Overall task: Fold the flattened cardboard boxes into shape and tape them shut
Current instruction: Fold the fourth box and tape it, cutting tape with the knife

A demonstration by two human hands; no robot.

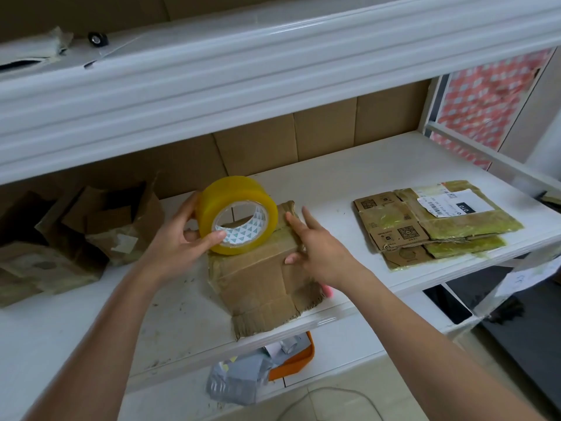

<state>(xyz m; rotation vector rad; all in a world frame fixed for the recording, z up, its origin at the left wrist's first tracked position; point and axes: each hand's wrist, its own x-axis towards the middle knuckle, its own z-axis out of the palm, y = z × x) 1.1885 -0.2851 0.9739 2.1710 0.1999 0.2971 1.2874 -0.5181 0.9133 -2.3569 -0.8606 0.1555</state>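
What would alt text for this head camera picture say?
A person's left hand grips a yellow tape roll over a cardboard box that the open right hand steadies on a white shelf. Flattened boxes lie to the right.

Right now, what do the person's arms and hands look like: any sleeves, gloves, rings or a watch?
Both arms are bare up to the frame edge, with no sleeves in view. The left hand and right hand wear no gloves, and no rings, watch or markings show.

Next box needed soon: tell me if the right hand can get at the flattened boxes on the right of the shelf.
Probably yes. The right hand is open, resting on the box, and the flattened boxes lie uncovered, with bare shelf between.
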